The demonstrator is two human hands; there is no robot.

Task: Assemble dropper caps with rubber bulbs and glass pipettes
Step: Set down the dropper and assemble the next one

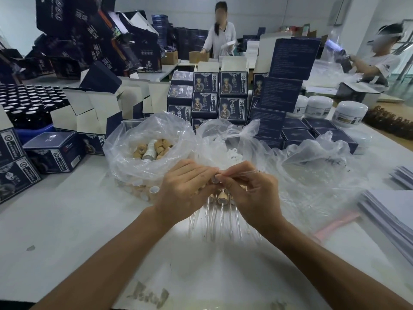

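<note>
Left hand (185, 186) grips a cap (215, 180); right hand (250, 193) pinches a pipette (241, 174) at the cap's mouth, above finished droppers (221, 211) on the surface (78, 220).

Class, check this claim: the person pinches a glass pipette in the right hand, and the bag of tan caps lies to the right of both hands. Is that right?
Not quite. The head view shows the bag of tan caps to the left of the hands, behind the left hand. The right hand does pinch the glass pipette.
</note>
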